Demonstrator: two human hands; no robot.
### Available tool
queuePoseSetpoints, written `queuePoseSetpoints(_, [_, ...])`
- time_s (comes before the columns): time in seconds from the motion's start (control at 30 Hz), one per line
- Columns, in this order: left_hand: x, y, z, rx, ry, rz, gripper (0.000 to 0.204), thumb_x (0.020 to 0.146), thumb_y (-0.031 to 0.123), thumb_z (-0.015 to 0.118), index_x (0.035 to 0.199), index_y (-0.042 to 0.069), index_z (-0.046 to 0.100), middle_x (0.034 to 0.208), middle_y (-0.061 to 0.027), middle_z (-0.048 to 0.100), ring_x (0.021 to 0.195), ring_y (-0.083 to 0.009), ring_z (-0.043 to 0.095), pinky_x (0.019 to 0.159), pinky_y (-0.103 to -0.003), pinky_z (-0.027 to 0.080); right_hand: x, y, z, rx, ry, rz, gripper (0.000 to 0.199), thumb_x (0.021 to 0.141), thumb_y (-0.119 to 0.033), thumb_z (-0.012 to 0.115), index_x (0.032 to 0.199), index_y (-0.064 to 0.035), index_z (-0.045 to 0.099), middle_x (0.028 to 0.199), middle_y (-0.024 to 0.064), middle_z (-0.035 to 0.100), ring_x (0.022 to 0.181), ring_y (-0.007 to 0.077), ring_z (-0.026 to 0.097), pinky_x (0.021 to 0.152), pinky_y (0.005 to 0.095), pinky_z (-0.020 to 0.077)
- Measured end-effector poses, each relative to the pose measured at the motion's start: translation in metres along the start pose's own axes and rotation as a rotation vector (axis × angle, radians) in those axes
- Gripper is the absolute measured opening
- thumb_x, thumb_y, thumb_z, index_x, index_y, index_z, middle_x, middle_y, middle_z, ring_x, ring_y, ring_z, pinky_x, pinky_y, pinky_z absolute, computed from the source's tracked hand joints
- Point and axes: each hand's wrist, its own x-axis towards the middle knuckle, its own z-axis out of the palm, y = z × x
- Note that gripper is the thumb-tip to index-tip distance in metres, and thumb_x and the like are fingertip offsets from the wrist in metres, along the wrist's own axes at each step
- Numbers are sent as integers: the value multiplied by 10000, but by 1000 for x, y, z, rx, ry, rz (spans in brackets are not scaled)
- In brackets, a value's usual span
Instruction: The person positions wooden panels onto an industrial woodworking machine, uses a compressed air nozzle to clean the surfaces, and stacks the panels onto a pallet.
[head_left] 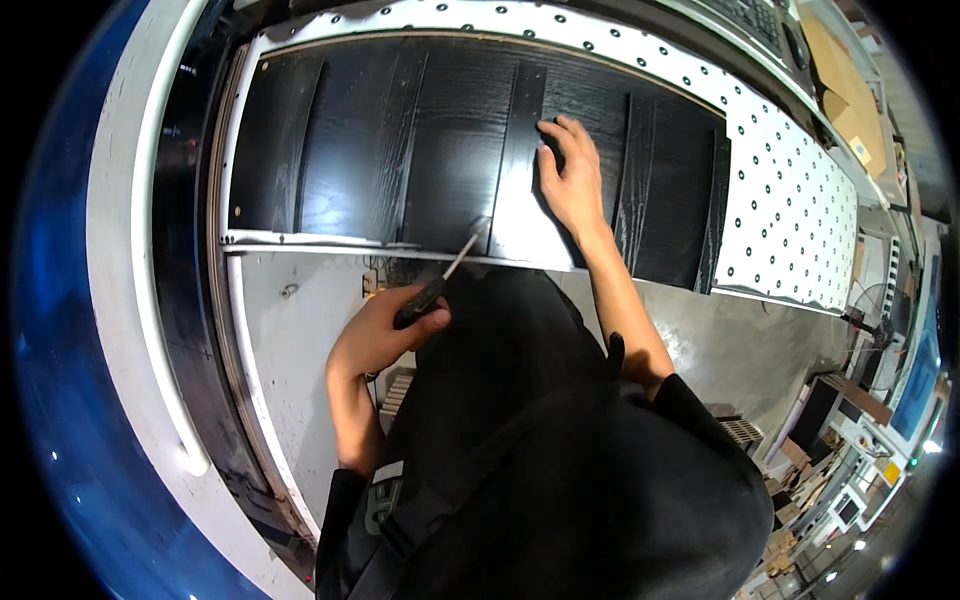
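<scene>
A long black wood-grain panel (pixel 455 150) with raised cross strips lies on the white worktable in front of me. My left hand (pixel 385 330) is closed around the dark handle of a screwdriver (pixel 428 300), just off the panel's near edge. Its thin metal shaft points up and to the right, and the tip is at the near edge beside a strip (pixel 520 100); whether it touches cannot be made out. My right hand (pixel 573 178) rests on the panel right of that strip, fingers stretched and thumb apart, holding nothing.
The white tabletop (pixel 790 200) with black-centred round studs extends right of the panel. A curved white rail (pixel 150 230) and blue machine body (pixel 50 330) stand at the left. Cardboard (pixel 845 100) lies at the far right, with a fan (pixel 878 320) beyond the table's right end.
</scene>
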Motion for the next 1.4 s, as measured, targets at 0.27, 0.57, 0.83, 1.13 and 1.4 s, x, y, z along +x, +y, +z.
queuePoseSetpoints(0.27, [-36, -42, -9, -24, -91, -18, 386, 951, 431, 730, 1015, 52, 705, 793, -43, 638, 770, -149, 623, 732, -316, 480, 5, 7, 20, -131, 24, -119, 375, 965, -190, 602, 1323, -106, 675, 1460, 216, 570, 1454, 423, 426, 1238, 552, 232])
queuePoseSetpoints(0.57, [-30, -45, -22, 27, -159, 25, 405, 958, 439, 713, 1018, 38, 696, 783, -79, 635, 776, -204, 624, 753, -349, 485, -8, -41, 43, -249, -71, -7, 744, 913, -386, 698, 1519, -42, 436, 1566, 391, 317, 1515, 528, 232, 1253, 601, 142])
queuePoseSetpoints(0.83, [-54, -59, -52, 11, 147, -97, 522, 946, 538, 700, 1031, 22, 687, 752, -76, 616, 723, -200, 596, 720, -344, 475, -11, -32, 45, -280, -80, -54, 688, 917, -255, 654, 1526, -35, 422, 1586, 379, 288, 1512, 516, 246, 1260, 583, 152])
queuePoseSetpoints(1.13, [-47, -72, -56, 25, 143, -38, 600, 927, 591, 697, 1025, -1, 691, 787, -133, 635, 780, -260, 642, 741, -390, 481, -2, -11, 27, -301, -88, -64, 662, 920, -242, 667, 1514, -49, 450, 1577, 341, 347, 1509, 489, 284, 1261, 553, 178])
queuePoseSetpoints(1.4, [-56, -69, -65, 81, 213, -85, 583, 940, 570, 687, 1060, 0, 704, 800, -157, 656, 785, -305, 655, 762, -409, 494, 5, 7, 15, -296, -94, -131, 635, 934, -238, 681, 1512, -74, 474, 1586, 326, 366, 1499, 480, 322, 1252, 533, 219])
